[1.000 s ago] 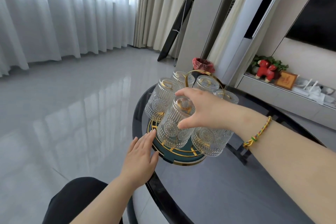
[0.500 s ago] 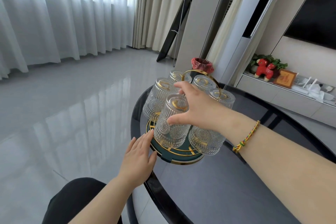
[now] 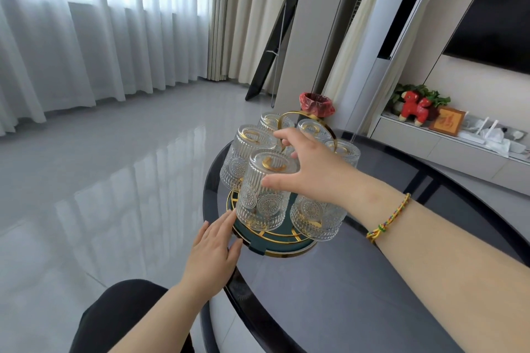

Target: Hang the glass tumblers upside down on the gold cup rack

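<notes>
The gold cup rack (image 3: 308,119) stands on a round dark-green base (image 3: 282,246) on the black table. Several ribbed glass tumblers hang on it upside down. My right hand (image 3: 318,169) reaches over the front tumbler (image 3: 262,195), thumb on its near side and fingers curled behind its upturned bottom, close to the rack's gold loop handle. Another tumbler (image 3: 315,218) hangs under my right wrist, and one more (image 3: 243,152) to the left. My left hand (image 3: 213,249) lies flat at the table edge, fingers apart, fingertips touching the rack's base.
The round black glass table (image 3: 358,281) carries the rack near its left edge. A red-lined bin (image 3: 317,103) stands behind on the glossy floor. A low white shelf (image 3: 447,149) with a red toy animal runs along the right wall. My dark-clad knee (image 3: 123,318) is below.
Both hands keep nearly the same places on the front tumbler and the rack's base. The view has shifted slightly, so the rack sits a little higher and to the left.
</notes>
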`<state>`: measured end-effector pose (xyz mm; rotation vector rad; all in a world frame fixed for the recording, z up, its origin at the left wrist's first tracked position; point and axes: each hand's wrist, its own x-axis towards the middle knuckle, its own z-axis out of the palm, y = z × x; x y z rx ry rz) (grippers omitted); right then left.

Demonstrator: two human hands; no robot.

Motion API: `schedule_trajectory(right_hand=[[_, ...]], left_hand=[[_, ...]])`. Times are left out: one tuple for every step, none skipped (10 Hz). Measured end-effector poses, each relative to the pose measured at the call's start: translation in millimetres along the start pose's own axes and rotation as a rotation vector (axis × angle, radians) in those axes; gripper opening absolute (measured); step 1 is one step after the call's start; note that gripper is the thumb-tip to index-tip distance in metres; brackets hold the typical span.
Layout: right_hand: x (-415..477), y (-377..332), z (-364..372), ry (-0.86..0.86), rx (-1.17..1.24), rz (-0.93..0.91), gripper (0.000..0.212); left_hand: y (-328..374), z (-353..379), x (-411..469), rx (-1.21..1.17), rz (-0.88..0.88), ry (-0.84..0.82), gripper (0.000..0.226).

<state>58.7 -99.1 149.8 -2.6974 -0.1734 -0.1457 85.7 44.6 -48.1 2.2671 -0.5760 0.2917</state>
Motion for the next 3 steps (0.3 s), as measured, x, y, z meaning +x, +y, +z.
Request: schedule_trajectory(right_hand=[[-14.2,5.7,-4.7,0.08,0.02,-0.022,0.061],[-34.7,19.9,-3.6,0.382,0.117,-0.064,0.042],[-61.9,40.4,5.9,0.751,0.198,0.0,0.024]], left_hand=[[4.7,-6.3,-14.2,0.02,-0.028,0.018,0.041],[17.7,-12.9,-28.6,0.125,0.145,0.112,0.022],[38.5,-9.6,-37.2,0.147,0.297,0.127,0.016]])
